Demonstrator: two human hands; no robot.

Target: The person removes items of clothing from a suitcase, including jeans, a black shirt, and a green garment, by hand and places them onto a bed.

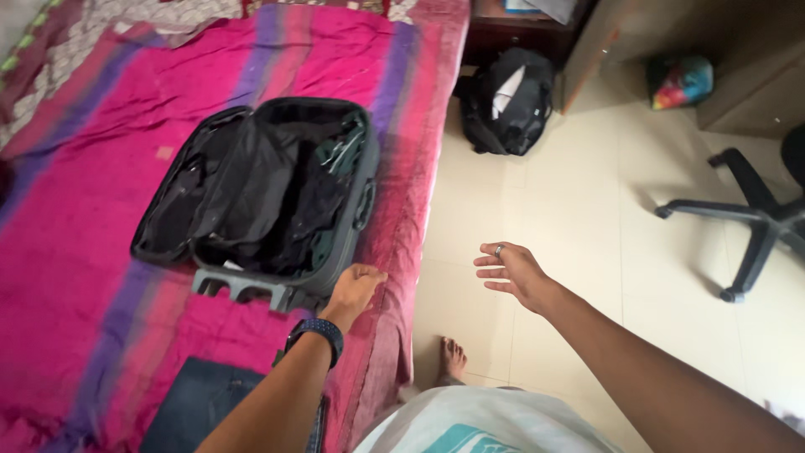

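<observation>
An open dark suitcase [268, 189] lies on a bed covered with a pink and purple striped spread [92, 252]; black lining and dark clothes fill its inside. My left hand [354, 289] rests at the suitcase's near right corner, by its wheels, fingers curled against the case edge. A dark band sits on that wrist. My right hand [511, 270] hovers over the tiled floor beside the bed, fingers spread, a ring on one finger, holding nothing.
Folded blue jeans [201, 407] lie on the bed near me. A black backpack [507, 101] sits on the floor by wooden furniture. An office chair base [750, 222] stands at the right. My bare foot [454, 356] is on the tiles.
</observation>
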